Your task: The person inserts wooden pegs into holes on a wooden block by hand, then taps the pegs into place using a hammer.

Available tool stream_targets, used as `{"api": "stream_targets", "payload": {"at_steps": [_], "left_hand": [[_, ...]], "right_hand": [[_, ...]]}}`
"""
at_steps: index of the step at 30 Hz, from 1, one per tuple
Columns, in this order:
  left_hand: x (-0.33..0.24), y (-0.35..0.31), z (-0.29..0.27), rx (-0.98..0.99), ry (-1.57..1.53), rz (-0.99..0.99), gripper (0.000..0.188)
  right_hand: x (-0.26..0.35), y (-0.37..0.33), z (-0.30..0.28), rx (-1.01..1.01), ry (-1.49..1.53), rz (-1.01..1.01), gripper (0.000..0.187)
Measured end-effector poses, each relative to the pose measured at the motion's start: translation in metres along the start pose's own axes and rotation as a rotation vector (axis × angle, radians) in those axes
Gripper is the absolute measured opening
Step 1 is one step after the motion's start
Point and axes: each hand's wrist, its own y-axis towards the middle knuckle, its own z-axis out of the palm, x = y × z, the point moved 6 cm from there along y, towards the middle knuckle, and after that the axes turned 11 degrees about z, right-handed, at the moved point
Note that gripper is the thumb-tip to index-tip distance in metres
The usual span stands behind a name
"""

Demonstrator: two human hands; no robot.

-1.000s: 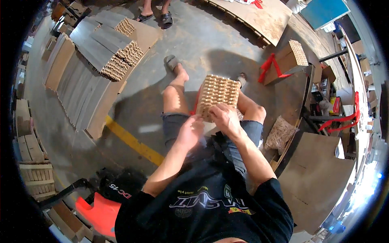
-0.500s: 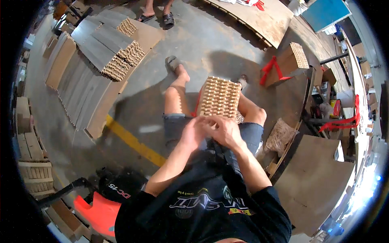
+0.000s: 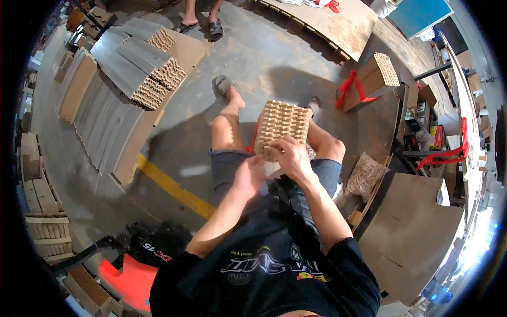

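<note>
A bundle of thin boards (image 3: 285, 124), its top covered in rows of pale wooden peg-like ends, stands between my knees with a red strap at its left side. Over the bundle's near edge is my right hand (image 3: 290, 157), thumb and fingers pinched at the front rows; anything small between them is hidden. Just left and nearer to me, my left hand (image 3: 251, 173) is held with curled fingers, close to the bundle's near left corner. What it holds, if anything, cannot be made out.
A similar bundle with a red strap (image 3: 367, 87) stands to the right. Beside my right knee lies a clear bag of small pale pieces (image 3: 366, 175). Long grey boards (image 3: 105, 124) are stacked at left. Another person's sandalled feet (image 3: 215, 30) are at the far side.
My hands, together over the near edge before, have drawn apart. The left has moved slightly nearer to me, and the right has its fingertips on the bundle's front rows.
</note>
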Motion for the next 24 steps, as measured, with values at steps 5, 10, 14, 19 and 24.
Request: {"api": "stream_targets", "payload": {"at_steps": [5, 10, 14, 19, 24], "left_hand": [[0.003, 0.004, -0.014, -0.023, -0.013, 0.002, 0.024], [0.001, 0.006, -0.013, 0.075, -0.025, -0.013, 0.022], [0.000, 0.004, -0.001, 0.118, -0.061, -0.047, 0.021], [-0.002, -0.005, 0.015, 0.054, -0.040, -0.010, 0.025], [0.013, 0.004, -0.008, 0.270, -0.124, -0.108, 0.046]], "right_hand": [[0.007, 0.005, 0.015, -0.044, -0.147, -0.140, 0.009], [0.020, 0.006, 0.021, -0.057, -0.288, -0.199, 0.008], [0.024, 0.005, 0.033, -0.003, -0.404, -0.167, 0.014], [0.008, 0.010, 0.044, 0.103, -0.445, -0.051, 0.016], [0.008, -0.024, 0.014, 0.076, -0.073, 0.157, 0.022]]}}
